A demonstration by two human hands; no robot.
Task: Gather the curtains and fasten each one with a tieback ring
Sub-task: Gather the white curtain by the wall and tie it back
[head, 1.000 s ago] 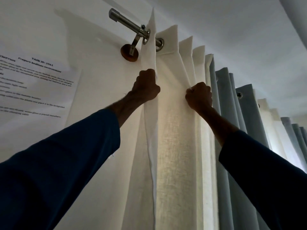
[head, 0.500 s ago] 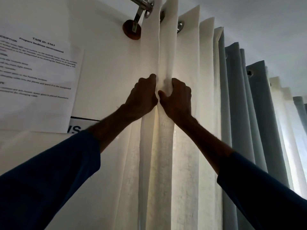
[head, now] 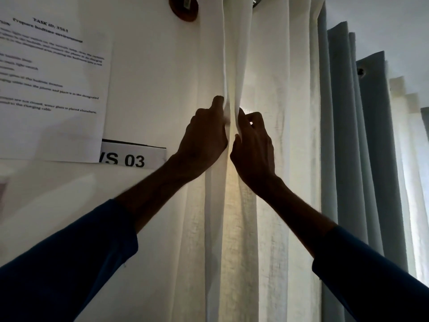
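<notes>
Reaches up with both arms in dark blue sleeves (head: 69,263) to the white curtain (head: 269,66), hanging in vertical pleats just right of the wall (head: 151,77) and lit from behind. Grips the curtain's leftmost fold with the left hand (head: 203,141), fingers (head: 218,102) curled round the cloth edge, back of the hand toward the camera. Pinches the neighbouring fold with the right hand (head: 254,149), thumb and bent fingers (head: 256,118) closed on the fabric. Holds the two hands just beside each other, with only a narrow strip of bunched cloth between them and the folds drawn into a tight vertical ridge running to the top edge of view. Further right, against the white panel, a grey-blue curtain (head: 371,147) in deeper pleats, one metal grommet (head: 360,71) visible near its top. At the upper edge, a round wooden bracket mount (head: 183,11) on the wall. To the left, a printed task sheet (head: 51,89) stuck to the wall, and just below its corner a label (head: 133,159) reading "VS 03".
</notes>
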